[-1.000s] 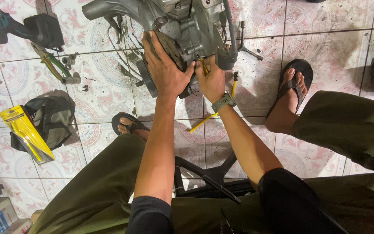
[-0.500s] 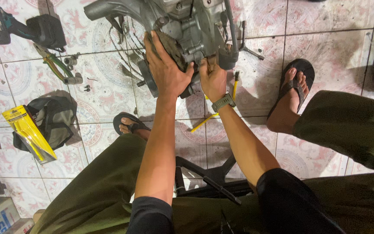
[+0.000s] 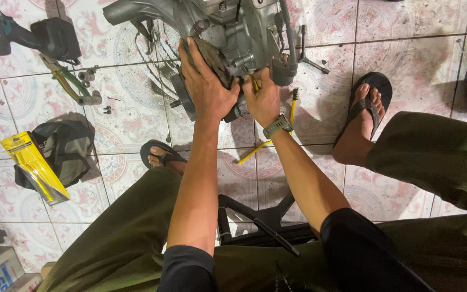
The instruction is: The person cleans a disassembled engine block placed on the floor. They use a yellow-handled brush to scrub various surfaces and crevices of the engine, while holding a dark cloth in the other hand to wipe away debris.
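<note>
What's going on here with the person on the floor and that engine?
A person sits low over a tiled floor, working on a grey motorcycle engine that rests on it. The left hand lies flat over a dark round part on the engine's side. The right hand, with a watch on the wrist, grips a yellow-handled tool against the engine. Another yellow tool lies on the tiles below it. Off to the left are green pliers, a power drill and a dark bag.
</note>
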